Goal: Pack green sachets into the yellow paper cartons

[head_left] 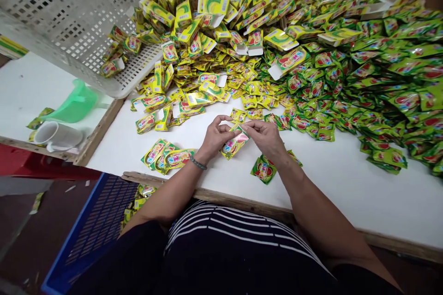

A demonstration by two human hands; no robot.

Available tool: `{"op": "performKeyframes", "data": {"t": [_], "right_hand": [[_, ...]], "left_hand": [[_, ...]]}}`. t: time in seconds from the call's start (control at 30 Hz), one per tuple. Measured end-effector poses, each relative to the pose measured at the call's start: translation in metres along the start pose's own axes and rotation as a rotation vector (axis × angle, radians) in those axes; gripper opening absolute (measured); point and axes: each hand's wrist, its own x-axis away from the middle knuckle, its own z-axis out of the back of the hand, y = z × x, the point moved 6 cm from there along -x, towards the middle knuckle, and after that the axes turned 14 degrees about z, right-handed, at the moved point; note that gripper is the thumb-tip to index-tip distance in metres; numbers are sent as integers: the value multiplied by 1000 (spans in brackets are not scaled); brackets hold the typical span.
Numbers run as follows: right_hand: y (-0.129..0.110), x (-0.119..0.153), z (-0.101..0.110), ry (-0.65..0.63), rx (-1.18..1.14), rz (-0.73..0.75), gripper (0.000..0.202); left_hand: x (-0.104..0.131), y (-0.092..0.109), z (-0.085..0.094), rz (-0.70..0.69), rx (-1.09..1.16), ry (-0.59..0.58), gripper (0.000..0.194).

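Spanning the view, desk (349, 184): bare white strip along its near edge; heaps fill its far side.
Green packets (367, 78): big loose heap toward the far right corner, apparently most of what remains.
Yellow cartons (214, 4): heaped along the far edge, several with flaps open, so unfinished by the look of it.
White basket (51, 55): tilted at the desk's far left corner, a few cartons inside.
Blue crate (98, 212): below the near edge, left side, partly visible, holding yellow packs.
Left hand (217, 138): fingers pinched closed on the held pack's upper left.
Right hand (266, 138): fingers pinched closed at its upper right.
Overlapping packs (178, 158): small group beside the left forearm, near the near edge; seemingly set apart, little beside the heaps.
Held pack (232, 149): between both hands, near the desk's near edge; sealed or not, cannot tell.
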Motion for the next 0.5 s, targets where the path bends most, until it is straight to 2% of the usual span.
{"op": "performKeyframes", "data": {"t": [0.13,0.23,0.3,0.4,0.5], "right_hand": [[1,1,-2,-8,55,6,26],[6,2,2,47,99,-10,22],[13,2,5,74,2,-60,22],[23,2,6,40,-162,-145,24],[24,1,8,-22,-167,-139,24]], "left_hand": [[-1,-3,1,11,14,37,59],[-2,-4,0,15,2,43,57],[-3,-5,-2,24,-6,17,56],[-3,-5,-3,21,-18,-43,58],[-2,-3,-2,-11,-24,-73,57]]}}
